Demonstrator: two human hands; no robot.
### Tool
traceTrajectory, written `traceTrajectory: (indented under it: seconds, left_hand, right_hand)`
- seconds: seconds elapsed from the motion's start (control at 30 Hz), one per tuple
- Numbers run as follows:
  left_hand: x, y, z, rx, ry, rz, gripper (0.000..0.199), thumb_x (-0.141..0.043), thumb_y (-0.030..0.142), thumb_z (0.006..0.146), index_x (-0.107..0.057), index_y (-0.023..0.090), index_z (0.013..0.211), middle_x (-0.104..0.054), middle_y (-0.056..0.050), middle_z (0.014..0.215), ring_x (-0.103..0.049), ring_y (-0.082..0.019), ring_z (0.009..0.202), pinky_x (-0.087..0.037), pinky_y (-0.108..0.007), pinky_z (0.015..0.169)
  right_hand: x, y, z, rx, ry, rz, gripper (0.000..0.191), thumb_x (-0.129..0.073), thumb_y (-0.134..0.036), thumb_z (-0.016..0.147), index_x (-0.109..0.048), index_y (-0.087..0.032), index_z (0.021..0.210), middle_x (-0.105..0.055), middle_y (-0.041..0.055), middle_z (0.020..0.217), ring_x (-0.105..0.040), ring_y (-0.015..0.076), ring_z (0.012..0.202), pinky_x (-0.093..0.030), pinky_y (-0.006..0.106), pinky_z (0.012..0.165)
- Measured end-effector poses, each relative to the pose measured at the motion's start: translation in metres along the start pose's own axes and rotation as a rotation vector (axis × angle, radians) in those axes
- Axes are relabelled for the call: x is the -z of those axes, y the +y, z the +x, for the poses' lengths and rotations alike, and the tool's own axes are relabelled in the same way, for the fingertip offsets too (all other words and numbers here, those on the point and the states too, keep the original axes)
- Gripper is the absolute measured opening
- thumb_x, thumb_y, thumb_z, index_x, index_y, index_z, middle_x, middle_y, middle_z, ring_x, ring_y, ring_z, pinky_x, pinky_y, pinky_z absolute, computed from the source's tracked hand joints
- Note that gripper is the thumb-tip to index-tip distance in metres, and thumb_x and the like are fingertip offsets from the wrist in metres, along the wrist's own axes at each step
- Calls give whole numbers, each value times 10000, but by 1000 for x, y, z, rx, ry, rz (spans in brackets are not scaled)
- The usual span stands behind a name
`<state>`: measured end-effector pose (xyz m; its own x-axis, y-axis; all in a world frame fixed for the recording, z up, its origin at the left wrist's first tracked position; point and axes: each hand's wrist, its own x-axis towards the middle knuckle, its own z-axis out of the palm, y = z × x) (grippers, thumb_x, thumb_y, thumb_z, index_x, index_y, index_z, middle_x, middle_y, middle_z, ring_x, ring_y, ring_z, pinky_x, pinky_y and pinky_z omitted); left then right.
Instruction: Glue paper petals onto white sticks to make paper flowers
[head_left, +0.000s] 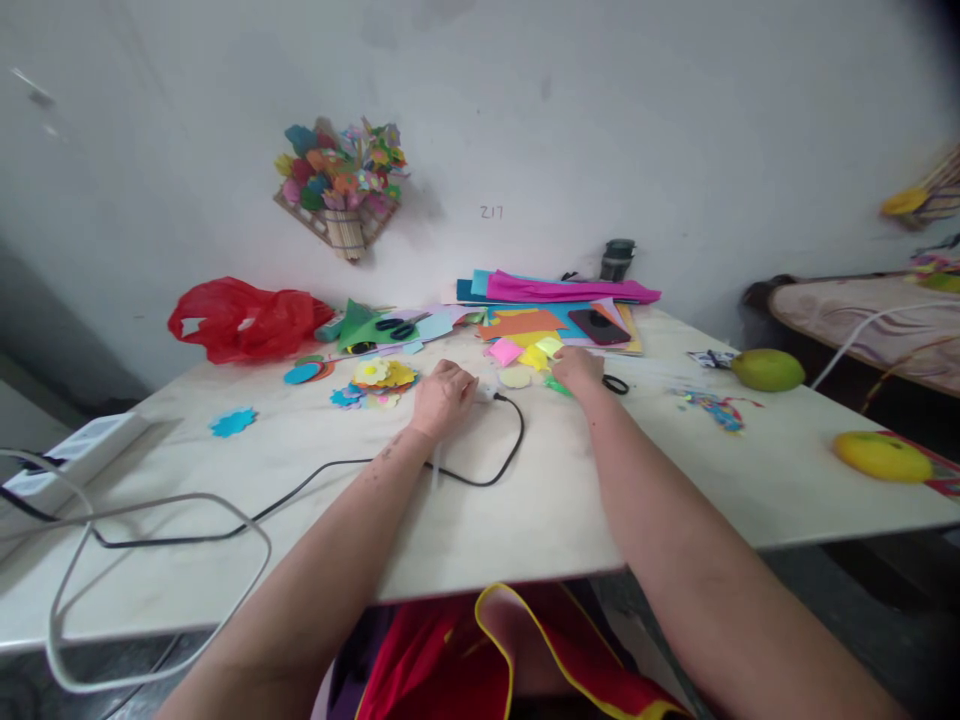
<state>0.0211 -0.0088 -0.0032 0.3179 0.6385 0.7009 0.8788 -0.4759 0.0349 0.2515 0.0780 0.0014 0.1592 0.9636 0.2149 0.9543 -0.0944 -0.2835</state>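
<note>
My left hand (444,397) rests on the pale tabletop (540,500), its fingers curled by the white end of a device with a black cord (517,440); what it grips is hidden. Just left of it lies a pile of flower-shaped cutouts (381,377) in yellow, orange and blue. My right hand (578,370) reaches down beside small yellow (534,357) and pink (504,351) paper pieces; its fingertips are bunched and partly hidden by the hand itself. A green piece (556,386) lies under its left edge, and a black scissor handle (616,384) shows to its right.
Coloured sheets (525,322), a phone (598,326), scissors (397,327) and a red plastic bag (247,318) lie at the back. On the left are a power strip (82,455) and looping cables. Yellow-green fruit (768,370) and a yellow fruit (883,456) sit at the right.
</note>
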Motion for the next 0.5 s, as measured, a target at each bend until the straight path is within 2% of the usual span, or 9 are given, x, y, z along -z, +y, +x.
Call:
traceTrajectory:
  seconds: [0.2,0.33,0.5]
  left_hand:
    - [0,-1,0,-8,18,-6,242,-428,262,836,-607,167,705,-638,-65,707,-549,-188,851,-398,-257,577]
    - [0,-3,-1,12,25,-1,244,-434,270,836,-606,169,694,-638,-65,702,-552,-190,847,-397,-255,572]
    - [-3,-4,-1,2,22,-3,219,-442,258,828,-604,170,711,-638,-61,703,-550,-186,850,-412,-258,600]
  right_hand:
    - [-7,7,6,-94,22,249,235,-557,-218,682,-694,-229,872,-670,44,961,-592,219,910,-393,301,764]
    - [-13,12,13,-145,5,434,243,-608,-226,639,-692,-197,865,-679,58,897,-607,192,813,-414,255,655]
    - [-24,18,24,-159,34,515,220,-643,-243,579,-690,-186,787,-683,45,783,-604,169,712,-408,228,575]
